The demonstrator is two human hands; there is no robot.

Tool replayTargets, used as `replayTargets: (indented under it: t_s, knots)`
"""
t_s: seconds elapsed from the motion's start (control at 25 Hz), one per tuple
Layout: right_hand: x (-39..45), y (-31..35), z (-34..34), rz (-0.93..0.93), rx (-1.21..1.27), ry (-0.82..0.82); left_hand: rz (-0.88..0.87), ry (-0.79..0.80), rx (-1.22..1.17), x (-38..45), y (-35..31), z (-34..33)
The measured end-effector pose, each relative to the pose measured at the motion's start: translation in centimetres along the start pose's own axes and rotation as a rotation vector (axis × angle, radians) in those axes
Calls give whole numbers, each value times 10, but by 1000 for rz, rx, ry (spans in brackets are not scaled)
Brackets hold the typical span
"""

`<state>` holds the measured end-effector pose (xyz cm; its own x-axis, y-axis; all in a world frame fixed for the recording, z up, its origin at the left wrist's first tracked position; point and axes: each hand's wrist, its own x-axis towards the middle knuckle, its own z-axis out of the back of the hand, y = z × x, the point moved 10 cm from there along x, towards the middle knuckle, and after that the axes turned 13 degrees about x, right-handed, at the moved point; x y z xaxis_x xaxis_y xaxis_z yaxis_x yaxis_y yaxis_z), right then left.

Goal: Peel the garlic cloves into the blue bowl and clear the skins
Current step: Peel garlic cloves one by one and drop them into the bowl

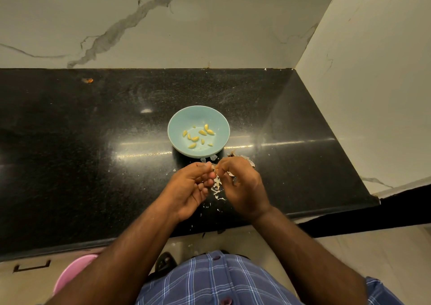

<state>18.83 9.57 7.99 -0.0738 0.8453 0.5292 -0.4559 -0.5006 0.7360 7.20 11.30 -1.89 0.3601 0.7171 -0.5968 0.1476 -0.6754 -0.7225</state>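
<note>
Left hand (194,185) and right hand (242,183) pinching a clove (215,169), both grips narrow, peeled cloves (198,136) in bowl (219,122), skins (218,191) on surface (93,141)

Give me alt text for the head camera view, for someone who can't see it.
Two hands, left hand and right hand, pinch a garlic clove between them above a black countertop, with papery skins scattered below. Just beyond sits a blue bowl holding peeled cloves.
</note>
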Motion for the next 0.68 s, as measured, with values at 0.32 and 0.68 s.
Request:
replayTargets:
  t_s: [0.32, 0.68]
  knots:
    - [0, -52, 13, -477, 59, -5, -63, -36, -50, 0, -7, 12]
    - [3, -50, 16, -566, 84, 60, -105, -102, 49, 1, -15, 21]
